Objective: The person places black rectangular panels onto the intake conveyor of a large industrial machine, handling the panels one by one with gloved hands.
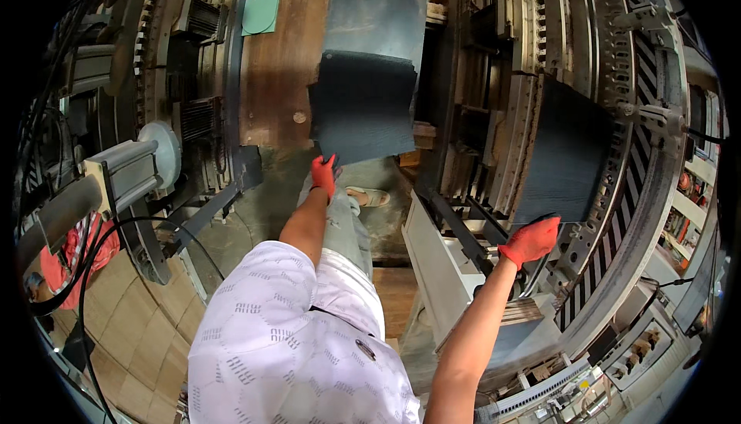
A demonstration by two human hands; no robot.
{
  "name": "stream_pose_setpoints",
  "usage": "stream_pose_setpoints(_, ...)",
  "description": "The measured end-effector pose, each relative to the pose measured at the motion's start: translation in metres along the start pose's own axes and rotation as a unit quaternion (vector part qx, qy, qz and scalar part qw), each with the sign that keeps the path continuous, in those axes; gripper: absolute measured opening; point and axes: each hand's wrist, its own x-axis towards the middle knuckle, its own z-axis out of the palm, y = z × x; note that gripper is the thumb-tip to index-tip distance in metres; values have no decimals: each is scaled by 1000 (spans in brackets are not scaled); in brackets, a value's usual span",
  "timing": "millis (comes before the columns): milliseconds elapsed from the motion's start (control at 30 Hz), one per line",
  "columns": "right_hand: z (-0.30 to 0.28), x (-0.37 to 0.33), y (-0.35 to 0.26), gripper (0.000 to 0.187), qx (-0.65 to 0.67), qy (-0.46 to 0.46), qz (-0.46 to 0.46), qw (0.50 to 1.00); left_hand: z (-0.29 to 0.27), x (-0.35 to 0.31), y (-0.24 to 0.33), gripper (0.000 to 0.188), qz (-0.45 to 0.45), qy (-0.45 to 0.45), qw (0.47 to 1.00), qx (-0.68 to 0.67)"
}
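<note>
My left hand (324,176), in a red glove, pinches the near left corner of a black flat sheet (364,107). That sheet lies over a smooth grey plate (374,21), whose far part stays uncovered. To the right, my right hand (532,240), gloved in red too, has its fingers closed at the near edge of another black sheet (567,154). This second sheet rests slanted within the machine frame on the right. Part of the right hand's grip is hidden beneath the fingers.
Under the grey plate is a brown board (276,88) with a small green square piece (261,15) on it. Machine rails (231,76) line the left, beside a round pale disc (166,154). A striped curved guard (641,138) edges the right machine. Black cables (85,262) hang at left.
</note>
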Motion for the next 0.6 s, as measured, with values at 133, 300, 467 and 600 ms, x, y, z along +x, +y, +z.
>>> stream_pose_setpoints(133,-6,7,18,49,-36,20,0,999,-30,-2,1,26,-199,-85,974,71)
stream_pose_setpoints(300,8,2,3,45,-13,3,-68,998,-65,60,16,54,192,-104,860,462)
stream_pose_setpoints(467,-13,-16,9,22,211,167,-4,963,-7,19,51,66,123,-17,948,293)
stream_pose_setpoints(600,-18,-69,-8,16,438,127,113,883,14,-11,99,58,226,-13,905,360)
